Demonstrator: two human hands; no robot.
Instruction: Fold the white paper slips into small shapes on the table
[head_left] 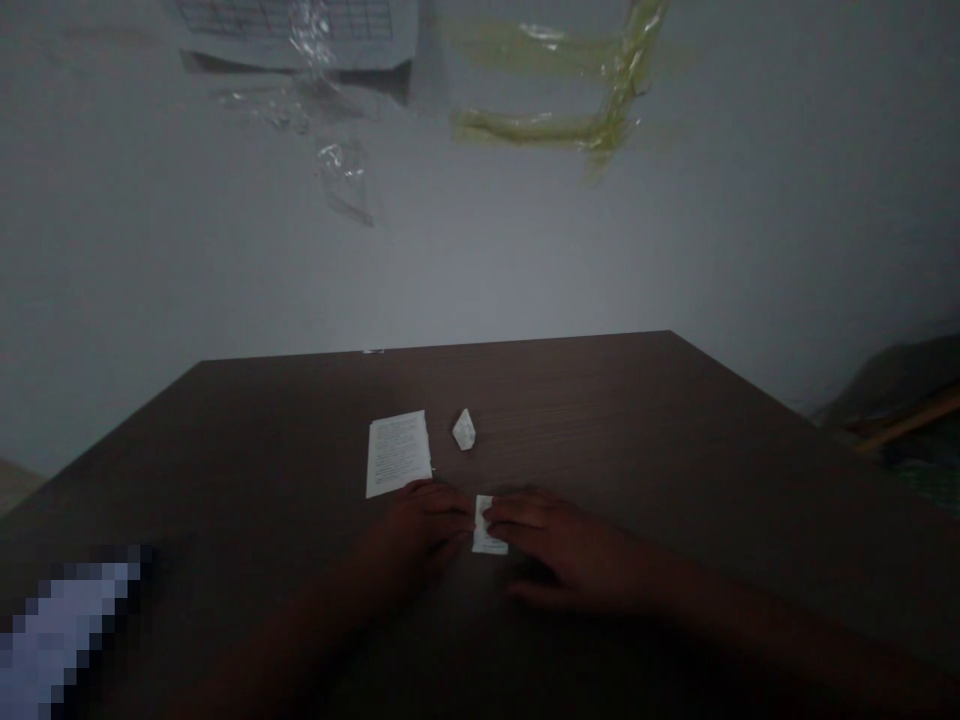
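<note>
A small folded piece of printed paper (490, 546) lies on the dark wooden table between my hands. My right hand (559, 545) rests its outstretched fingertips on top of this paper, with the thumb apart below. From the other side, my left hand (427, 522) reaches in with its fingers stretched out, their tips at the paper's left edge. Just beyond my left hand is a small stack of printed paper sheets (398, 455), its near corner by my knuckles. A folded white paper piece (464, 431), pointed like a kite, sits to the right of the stack.
The brown table (585, 400) reaches back to a pale wall (487, 260). Clear tape and yellow tape (540, 128) stick to the wall, beneath a gridded sheet (300, 20). At lower left is a bright object (67, 630) blurred into blocks. Dark items (915, 380) stand beyond the table's right edge.
</note>
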